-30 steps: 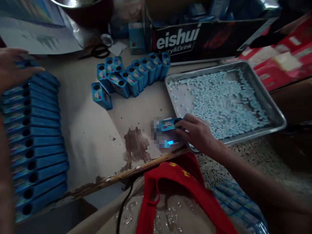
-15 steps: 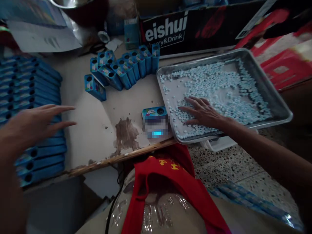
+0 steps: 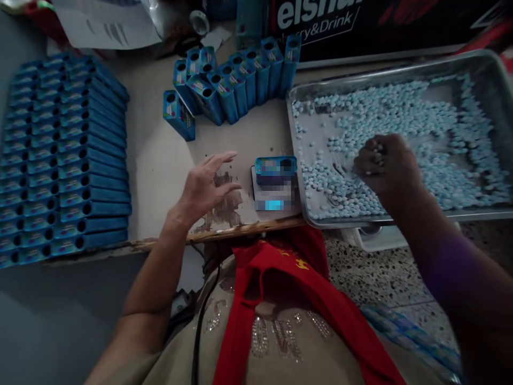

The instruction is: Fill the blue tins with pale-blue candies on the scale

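Note:
My right hand (image 3: 382, 160) is closed around a few small candies above the metal tray (image 3: 298, 206). Pale blue and white candies (image 3: 360, 120) are spread over the tray's bottom. My left hand (image 3: 206, 184) is held over the table, empty, with thumb and fingers apart. To its right, a blue box (image 3: 276, 167) with a dark round hole rests on a small scale (image 3: 280, 193) with a lit blue display, close beside the tray. The display's reading is blurred out.
Stacked blue boxes (image 3: 92, 176) fill the table's left side. A loose group of the same boxes (image 3: 236, 80) stands behind the scale. A black carton (image 3: 320, 32) lines the back. The table's worn wooden edge (image 3: 248, 230) runs in front of me.
My left hand has moved right, from beside the stacked boxes toward the scale. My right hand, spread flat on the candies before, has closed on some and lifted. The camera view has shifted.

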Available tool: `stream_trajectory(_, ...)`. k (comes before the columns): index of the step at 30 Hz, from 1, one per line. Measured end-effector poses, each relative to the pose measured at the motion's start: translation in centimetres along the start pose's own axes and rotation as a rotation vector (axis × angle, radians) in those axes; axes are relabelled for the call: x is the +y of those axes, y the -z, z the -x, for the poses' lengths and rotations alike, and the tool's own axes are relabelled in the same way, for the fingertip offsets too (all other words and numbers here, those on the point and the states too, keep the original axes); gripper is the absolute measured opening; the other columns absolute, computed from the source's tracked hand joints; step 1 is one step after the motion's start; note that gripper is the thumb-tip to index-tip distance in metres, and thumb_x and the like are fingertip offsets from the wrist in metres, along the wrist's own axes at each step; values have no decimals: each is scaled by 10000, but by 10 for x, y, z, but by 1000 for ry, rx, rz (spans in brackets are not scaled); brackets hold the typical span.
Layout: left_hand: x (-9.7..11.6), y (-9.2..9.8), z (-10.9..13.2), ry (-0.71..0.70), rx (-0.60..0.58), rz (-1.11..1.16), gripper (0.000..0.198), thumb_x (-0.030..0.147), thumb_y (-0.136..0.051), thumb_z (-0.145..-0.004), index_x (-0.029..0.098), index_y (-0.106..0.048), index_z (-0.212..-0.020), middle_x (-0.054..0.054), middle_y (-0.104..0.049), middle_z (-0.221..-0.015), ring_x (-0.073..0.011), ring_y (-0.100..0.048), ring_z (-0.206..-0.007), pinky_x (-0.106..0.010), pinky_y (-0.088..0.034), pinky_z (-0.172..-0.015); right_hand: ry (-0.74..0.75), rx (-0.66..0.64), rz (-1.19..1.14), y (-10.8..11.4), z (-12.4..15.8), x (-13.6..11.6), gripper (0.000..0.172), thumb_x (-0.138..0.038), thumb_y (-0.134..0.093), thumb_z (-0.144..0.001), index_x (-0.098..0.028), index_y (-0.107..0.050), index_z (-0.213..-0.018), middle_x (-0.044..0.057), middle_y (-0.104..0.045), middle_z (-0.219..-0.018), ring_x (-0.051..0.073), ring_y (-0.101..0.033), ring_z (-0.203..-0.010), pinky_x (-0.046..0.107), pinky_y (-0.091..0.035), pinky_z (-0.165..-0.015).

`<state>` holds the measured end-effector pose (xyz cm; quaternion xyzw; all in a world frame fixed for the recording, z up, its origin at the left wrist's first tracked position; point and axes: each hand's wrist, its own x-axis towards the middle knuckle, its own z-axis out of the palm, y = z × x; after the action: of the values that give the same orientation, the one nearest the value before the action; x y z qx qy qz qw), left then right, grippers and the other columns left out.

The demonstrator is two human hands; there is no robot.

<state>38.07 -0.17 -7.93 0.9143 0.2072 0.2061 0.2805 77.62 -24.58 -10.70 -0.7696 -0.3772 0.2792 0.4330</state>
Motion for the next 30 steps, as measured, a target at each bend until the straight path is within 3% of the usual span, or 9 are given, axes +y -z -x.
stream_trajectory(2, 1, -22, -5, -7, 35, 96, 891, 426, -1107, -902, 260, -677, -1664, -145, -787, -1582, -348, -789, -1437, -487, -655, -1290, -90, 22, -299, 1, -4, -2, 426, -610, -577, -971, -331, -302, -803, -26, -322, -746, 189, -303, -672, 411, -252, -679)
stream_trajectory(5, 4, -53, -10, 33, 80, 235, 1025, 468, -1142, -855, 280, -609, -1709, -159, -760, -1612, -365, -764, -1483, -511, -659, -1282, -213, 187, -768, -19, -2, -4, 446, -503, -789, -790, -304, -389, -783, 31, -470, -854, 203, -445, -776, 374, -289, -694)
stream_trajectory(8, 11, -77, -16, 36, 76, 352, 989, 446, -1145, -855, 292, -619, -1678, -145, -764, -1599, -353, -775, -1464, -491, -680, -1243, -307, 283, -990, -47, 4, -4, 374, -392, -810, -786, -288, -452, -813, 36, -510, -879, 206, -493, -806, 347, -356, -716)
stream_trajectory(12, 22, -92, -28, 5, 78, 348, 638, 326, -1038, -992, 290, -719, -1544, -92, -814, -1505, -285, -829, -1340, -411, -683, -1205, -274, 126, -999, -54, 6, -2, 378, -361, -847, -881, -291, -479, -832, 19, -527, -882, 189, -483, -769, 335, -336, -683)
stream_trajectory(15, 25, -92, -31, -38, 104, 319, 781, 303, -1081, -934, 291, -678, -1603, -99, -795, -1538, -305, -809, -1388, -421, -665, -1240, -281, 174, -1019, -46, 1, -4, 357, -385, -821, -956, -287, -501, -831, 9, -542, -860, 181, -465, -713, 321, -322, -626)
stream_trajectory(20, 18, -90, -25, -33, 80, 316, 962, 358, -1126, -878, 311, -591, -1676, -127, -746, -1617, -331, -788, -1431, -465, -657, -1272, -541, 297, -1146, -53, -3, -30, 185, -157, -615, -1023, -269, -596, -877, 17, -611, -859, 155, -504, -666, 273, -417, -592)
stream_trajectory(22, 14, -92, -23, -32, 82, 336, 941, 387, -1111, -897, 313, -586, -1675, -129, -739, -1625, -332, -784, -1443, -465, -670, -1256, -566, 249, -1155, -53, -2, -41, 231, -105, -560, -1044, -265, -622, -889, 4, -608, -844, 135, -470, -632, 250, -399, -568)
stream_trajectory(27, 9, -95, -23, -25, 82, 369, 923, 436, -1113, -893, 322, -605, -1656, -124, -728, -1641, -341, -765, -1475, -478, -668, -1267, -454, 66, -1043, -32, -8, -59, 340, -143, -442, -1160, -230, -651, -906, -67, -484, -750, 87, -156, -546, 254, -170, -527)
stream_trajectory(30, 13, -90, -21, 11, 102, 379, 853, 321, -1100, -904, 307, -639, -1621, -112, -753, -1598, -318, -783, -1437, -468, -669, -1260, -379, 29, -886, -27, -15, -64, 263, -220, -494, -1123, -247, -607, -886, -72, -486, -755, 91, -166, -566, 298, -172, -561)
